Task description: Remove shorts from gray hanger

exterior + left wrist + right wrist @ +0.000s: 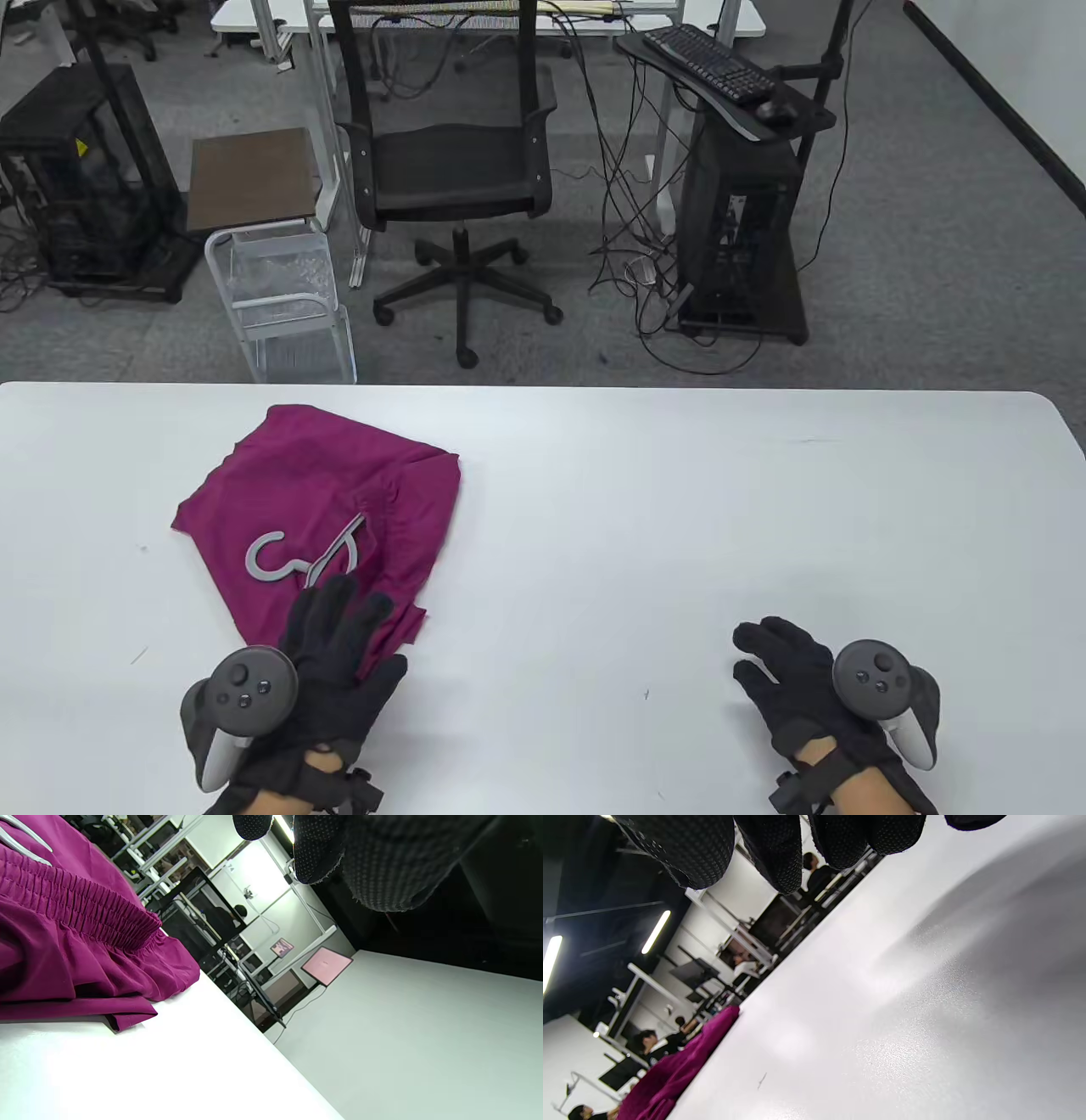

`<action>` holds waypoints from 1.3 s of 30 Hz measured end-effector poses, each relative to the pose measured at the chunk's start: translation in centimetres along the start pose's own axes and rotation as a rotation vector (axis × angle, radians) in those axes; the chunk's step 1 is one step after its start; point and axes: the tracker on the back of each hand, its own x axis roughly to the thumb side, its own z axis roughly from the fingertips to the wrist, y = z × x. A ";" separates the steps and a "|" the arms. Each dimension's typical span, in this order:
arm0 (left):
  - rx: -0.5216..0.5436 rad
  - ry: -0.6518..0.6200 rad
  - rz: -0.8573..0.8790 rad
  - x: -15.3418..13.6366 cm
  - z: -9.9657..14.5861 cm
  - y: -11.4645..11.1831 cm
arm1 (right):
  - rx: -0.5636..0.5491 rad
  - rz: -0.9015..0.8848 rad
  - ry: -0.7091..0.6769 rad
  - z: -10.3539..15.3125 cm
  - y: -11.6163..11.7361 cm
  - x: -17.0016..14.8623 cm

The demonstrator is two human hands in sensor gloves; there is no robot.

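**Table view: hanger buried in cloth, one hand near it**

Table view shows the crumpled magenta fabric shorts [322,501] at left of centre on the white bench [679,526], with the gray plastic hanger [293,556] on top, only its hook and part of a shoulder showing. The rest is under the cloth, so a straight pull on the hook would likely drag the whole garment. The gathered waistband, seen in the left wrist view, could catch on the hanger's ends. The gloved left hand [339,654] lies flat, fingers loosely spread, fingertips on the fabric's lower edge beside the hook, gripping nothing. The gloved right hand [789,679] rests loosely spread at lower right, well apart; without it pinning cloth, the shorts may slide.
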 end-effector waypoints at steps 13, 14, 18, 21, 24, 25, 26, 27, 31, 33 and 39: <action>0.025 0.097 0.006 -1.7 0.0 0.9 | 0.010 -0.001 -0.007 0.2 0.1 0.1; 0.035 0.094 0.003 -1.6 0.1 1.0 | 0.011 0.001 -0.010 0.2 0.1 0.1; 0.064 0.104 -0.011 -1.6 0.3 1.3 | 0.006 -0.001 -0.017 0.3 0.1 0.2; 0.083 0.139 -0.013 -2.0 0.3 1.6 | 0.008 -0.005 -0.016 0.4 0.1 0.2; 0.117 0.178 -0.031 -2.4 0.5 1.9 | 0.013 -0.004 -0.020 0.5 0.2 0.2; 0.128 0.189 -0.041 -2.6 0.5 2.0 | 0.015 -0.005 -0.020 0.5 0.2 0.2; 0.140 0.208 -0.059 -2.8 0.5 2.1 | 0.021 -0.008 -0.020 0.5 0.3 0.2; 0.150 0.225 -0.073 -2.8 0.5 2.2 | 0.026 -0.009 -0.019 0.5 0.4 0.3; 0.163 0.294 -0.187 -3.4 0.4 2.5 | 0.060 -0.002 -0.013 0.3 0.8 0.3; 0.173 0.296 -0.184 -3.7 0.4 2.7 | 0.068 -0.001 -0.014 0.2 0.9 0.4; 0.213 0.369 -0.169 -5.3 0.4 3.2 | 0.089 -0.005 -0.014 0.3 1.1 0.5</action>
